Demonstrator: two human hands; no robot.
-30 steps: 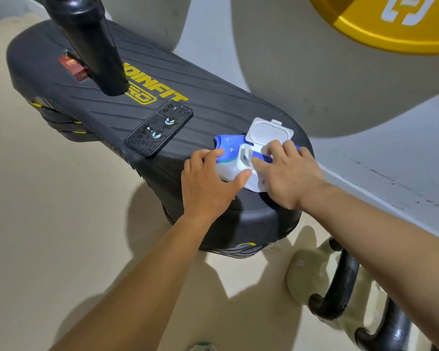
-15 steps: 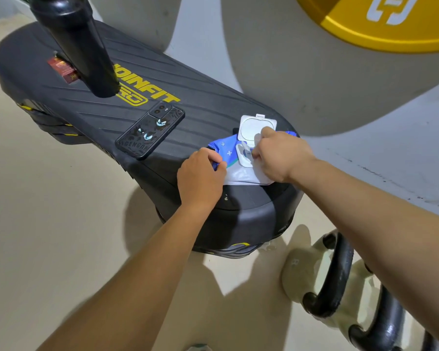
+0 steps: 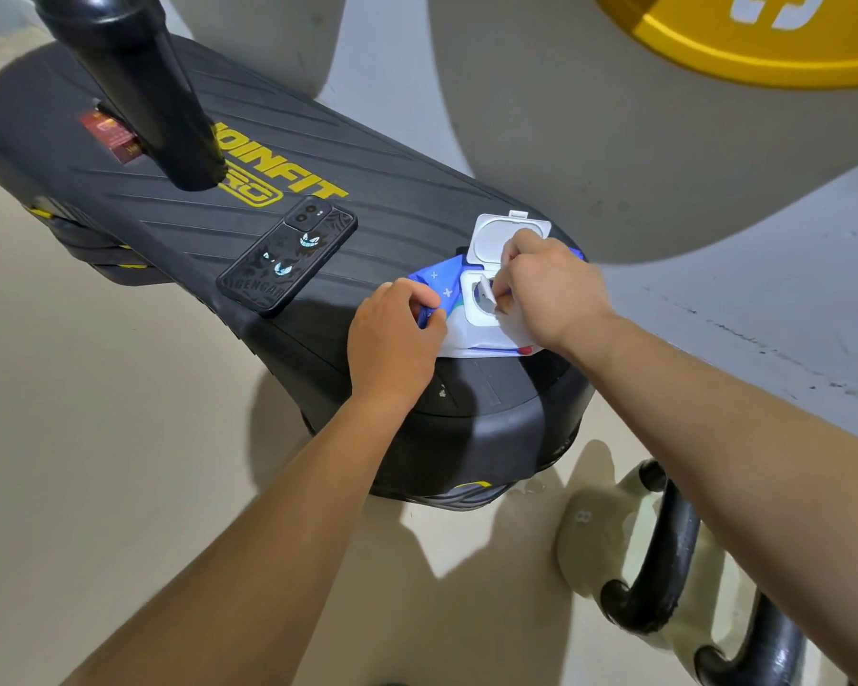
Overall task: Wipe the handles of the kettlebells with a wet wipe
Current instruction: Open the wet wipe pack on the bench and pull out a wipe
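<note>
The wipe (image 3: 484, 291) is just peeking out of the opening in the pack (image 3: 442, 285), which lies on the near end of the black pad (image 3: 179, 225) with its lid (image 3: 508, 236) flipped up. The wipe should be thin, limp and damp, so it will likely cling and tear if yanked. It is best taken by its free corner and drawn out steadily while the light pack is pinned. The right hand (image 3: 551, 289) has its fingertips drawn together at the opening and seems to pinch that corner, though the knuckles hide the contact. The left hand (image 3: 392, 339) curls round the pack's near left edge, holding it down.

A second ago the left hand lay flatter over the pack, and the right hand rested on it beside the opening. Both have since tightened.

The kettlebells (image 3: 600, 542) sit on the floor (image 3: 95, 438) to the right below the pad, their black handles (image 3: 664, 561) not yet wiped. These look heavy and rigid. A phone (image 3: 288, 255) lies further up the pad.
</note>
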